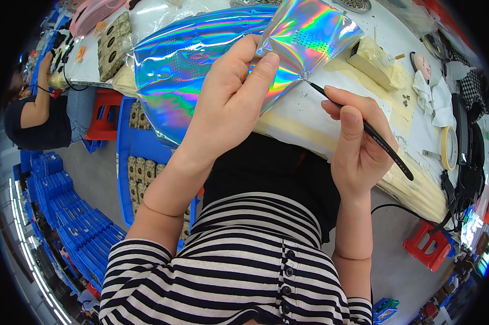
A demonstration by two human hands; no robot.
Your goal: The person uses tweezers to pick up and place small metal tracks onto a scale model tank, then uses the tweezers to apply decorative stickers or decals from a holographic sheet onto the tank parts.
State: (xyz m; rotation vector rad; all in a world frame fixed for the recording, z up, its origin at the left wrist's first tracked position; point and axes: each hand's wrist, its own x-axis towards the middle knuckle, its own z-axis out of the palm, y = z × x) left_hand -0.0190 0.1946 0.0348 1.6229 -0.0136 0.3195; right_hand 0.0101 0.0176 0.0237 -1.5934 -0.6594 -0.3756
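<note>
My left hand (228, 97) is closed, pinching a shiny rainbow-coloured holographic sheet (185, 59) between thumb and fingers. The sheet's upper part is folded over and stands up beyond my thumb, with rows of tiny dots on it; the rest spreads left over the table edge. In my right hand (363, 141) are slim black tweezers (385, 145), gripped like a pen. Their pointed tip meets the right edge of the sheet at a small glittery spot. Whether the tip grips something there is too small to tell.
On the white table (304, 120) at right lie a cream block (375, 64), small metal bits (406, 100) and a tape roll (448, 148). A moulded grey tray (114, 46) sits at far left. Blue crates (126, 189), a red stool (427, 245) and a seated person (38, 116) are nearby.
</note>
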